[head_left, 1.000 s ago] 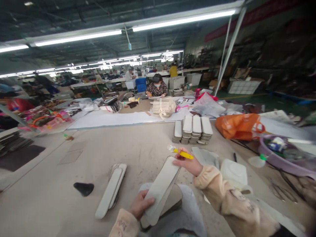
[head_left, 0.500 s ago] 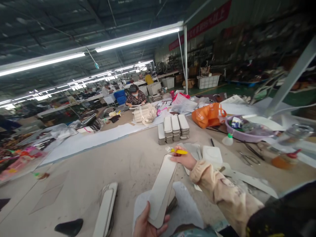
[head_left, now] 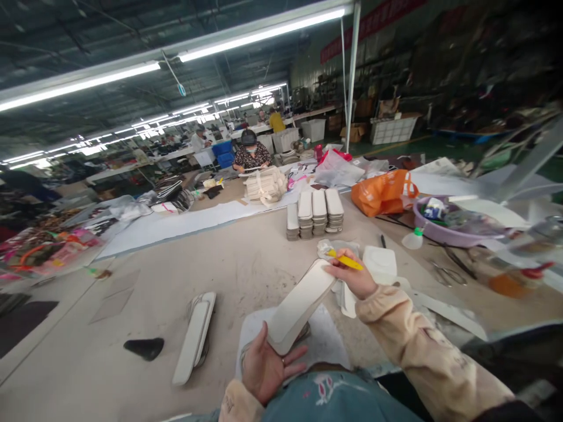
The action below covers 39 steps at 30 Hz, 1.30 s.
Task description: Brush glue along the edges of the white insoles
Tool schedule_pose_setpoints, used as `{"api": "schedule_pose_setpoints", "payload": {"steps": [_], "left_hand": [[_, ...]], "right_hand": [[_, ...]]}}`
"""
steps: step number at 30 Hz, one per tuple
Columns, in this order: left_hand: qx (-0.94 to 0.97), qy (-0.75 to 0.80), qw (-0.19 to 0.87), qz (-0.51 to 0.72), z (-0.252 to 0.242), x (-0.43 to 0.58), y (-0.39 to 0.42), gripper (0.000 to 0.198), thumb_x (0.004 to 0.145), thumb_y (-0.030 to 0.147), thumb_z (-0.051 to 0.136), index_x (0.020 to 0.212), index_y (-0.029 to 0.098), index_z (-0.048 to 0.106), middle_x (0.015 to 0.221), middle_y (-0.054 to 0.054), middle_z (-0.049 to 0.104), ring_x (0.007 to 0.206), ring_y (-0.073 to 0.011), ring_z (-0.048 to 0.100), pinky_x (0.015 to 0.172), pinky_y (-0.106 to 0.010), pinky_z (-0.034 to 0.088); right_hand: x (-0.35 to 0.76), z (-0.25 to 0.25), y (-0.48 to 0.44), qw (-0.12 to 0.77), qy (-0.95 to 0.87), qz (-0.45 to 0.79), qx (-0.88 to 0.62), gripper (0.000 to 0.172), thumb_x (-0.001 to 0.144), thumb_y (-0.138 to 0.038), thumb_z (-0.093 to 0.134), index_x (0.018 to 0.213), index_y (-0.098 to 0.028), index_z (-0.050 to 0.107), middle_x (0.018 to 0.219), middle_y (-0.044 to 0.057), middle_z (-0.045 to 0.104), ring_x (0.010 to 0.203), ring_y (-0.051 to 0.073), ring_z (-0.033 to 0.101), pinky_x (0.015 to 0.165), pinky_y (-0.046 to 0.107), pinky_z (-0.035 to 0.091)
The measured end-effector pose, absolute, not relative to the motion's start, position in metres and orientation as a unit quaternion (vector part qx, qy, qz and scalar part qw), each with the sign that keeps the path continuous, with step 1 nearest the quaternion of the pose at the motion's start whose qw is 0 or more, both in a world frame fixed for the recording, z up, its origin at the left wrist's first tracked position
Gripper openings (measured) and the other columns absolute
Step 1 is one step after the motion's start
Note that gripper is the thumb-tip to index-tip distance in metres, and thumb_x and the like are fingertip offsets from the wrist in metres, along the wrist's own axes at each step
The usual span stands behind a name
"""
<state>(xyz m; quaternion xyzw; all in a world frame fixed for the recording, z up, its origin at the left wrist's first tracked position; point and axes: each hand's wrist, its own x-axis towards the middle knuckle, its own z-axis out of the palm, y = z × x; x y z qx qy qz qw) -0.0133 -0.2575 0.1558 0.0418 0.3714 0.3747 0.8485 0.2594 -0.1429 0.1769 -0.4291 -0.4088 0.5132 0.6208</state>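
Observation:
My right hand (head_left: 358, 276) is closed on a yellow-handled brush (head_left: 347, 259) with a whitish, clumped tip. Its fingers also pinch the upper end of a long white panel (head_left: 301, 302) with rounded corners. At the panel's lower end is my left hand (head_left: 267, 368), palm up with fingers spread; whether it bears any weight I cannot tell. Under the panel, a white sheet (head_left: 332, 337) lies on the table, with more panels partly hidden on it. To the left rests a stack of similar panels (head_left: 196, 337).
Several panel stacks (head_left: 319, 205) stand farther back. On the right are an orange bag (head_left: 382, 193), a purple basin (head_left: 457, 232), scissors (head_left: 446, 274), a green-capped bottle (head_left: 412, 238) and a white container (head_left: 379, 261). A black piece (head_left: 144, 348) lies left. A co-worker (head_left: 251, 153) sits across.
My left fingers have opened out from the panel's lower end. The two overlapping panels now line up closely. My right hand still holds the brush and the panel's upper end; the view has shifted.

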Motion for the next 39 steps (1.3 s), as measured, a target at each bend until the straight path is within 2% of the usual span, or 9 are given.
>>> {"api": "schedule_pose_setpoints", "payload": {"steps": [2,5,7,12,16,19,25,30,39], "left_hand": [[0.028,0.378,0.841,0.385,0.149,-0.014,-0.259,0.068,0.078,0.055,0.062,0.131,0.015,0.049,0.121,-0.019,0.064,0.105,-0.0418,0.063,0.074,-0.047,0.057],[0.023,0.494,0.742,0.454,0.137,-0.016,-0.261,0.056,0.081,0.043,0.065,0.127,0.016,0.050,0.110,-0.014,0.069,0.095,-0.0308,0.068,0.070,-0.036,0.059],[0.025,0.554,0.676,0.484,0.131,-0.020,-0.263,0.045,0.082,0.034,0.065,0.122,0.016,0.053,0.105,-0.011,0.071,0.094,-0.0261,0.069,0.072,-0.034,0.059],[0.051,0.514,0.684,0.515,0.129,-0.037,-0.276,0.036,0.080,0.026,0.066,0.113,0.014,0.057,0.102,-0.013,0.071,0.102,-0.0287,0.066,0.084,-0.038,0.056],[0.010,0.492,0.742,0.456,0.127,-0.048,-0.290,0.043,0.080,0.038,0.066,0.117,0.020,0.053,0.101,-0.013,0.070,0.096,-0.0307,0.067,0.073,-0.044,0.058],[-0.020,0.488,0.742,0.458,0.121,-0.052,-0.294,0.042,0.081,0.040,0.066,0.115,0.020,0.055,0.102,-0.012,0.069,0.093,-0.0273,0.068,0.068,-0.039,0.058],[0.007,0.550,0.671,0.497,0.116,-0.059,-0.287,0.026,0.084,0.025,0.063,0.108,0.017,0.057,0.095,-0.007,0.070,0.083,-0.0186,0.068,0.062,-0.027,0.058],[0.029,0.574,0.649,0.499,0.116,-0.066,-0.280,0.023,0.082,0.020,0.062,0.105,0.014,0.059,0.090,-0.009,0.071,0.082,-0.0211,0.069,0.062,-0.028,0.058],[0.067,0.585,0.637,0.498,0.119,-0.072,-0.274,0.019,0.081,0.023,0.065,0.098,0.016,0.062,0.105,-0.012,0.069,0.094,-0.0241,0.067,0.069,-0.032,0.059]], "right_hand": [[0.257,0.171,-0.149,0.620,-0.399,0.527,-0.423,0.050,0.052,-0.032,0.089,0.081,-0.026,0.048,0.073,-0.006,0.060,0.066,0.014,0.059,0.062,0.028,0.048],[0.247,0.156,-0.159,0.615,-0.389,0.534,-0.430,0.050,0.052,-0.033,0.089,0.081,-0.026,0.048,0.072,-0.006,0.060,0.068,0.015,0.059,0.064,0.029,0.049],[0.239,0.142,-0.166,0.604,-0.386,0.538,-0.443,0.050,0.053,-0.034,0.088,0.082,-0.026,0.048,0.072,-0.005,0.060,0.068,0.015,0.058,0.065,0.029,0.049],[0.223,0.117,-0.179,0.581,-0.382,0.540,-0.474,0.051,0.052,-0.036,0.089,0.083,-0.026,0.050,0.074,-0.004,0.063,0.069,0.015,0.060,0.067,0.031,0.050],[0.214,0.114,-0.185,0.590,-0.361,0.525,-0.495,0.053,0.050,-0.037,0.089,0.082,-0.026,0.049,0.075,-0.003,0.064,0.070,0.017,0.061,0.068,0.033,0.050],[0.209,0.114,-0.191,0.585,-0.355,0.522,-0.509,0.052,0.052,-0.039,0.087,0.083,-0.026,0.048,0.075,-0.003,0.063,0.068,0.016,0.060,0.063,0.030,0.050],[0.203,0.104,-0.204,0.532,-0.356,0.547,-0.540,0.049,0.056,-0.041,0.084,0.086,-0.027,0.048,0.068,-0.007,0.057,0.058,0.013,0.054,0.052,0.025,0.048],[0.198,0.100,-0.206,0.527,-0.346,0.549,-0.549,0.049,0.054,-0.042,0.084,0.083,-0.027,0.047,0.061,-0.009,0.053,0.053,0.011,0.050,0.047,0.021,0.045],[0.194,0.094,-0.197,0.551,-0.347,0.534,-0.539,0.049,0.054,-0.040,0.085,0.081,-0.026,0.045,0.058,-0.009,0.050,0.050,0.011,0.048,0.046,0.023,0.039]]}}
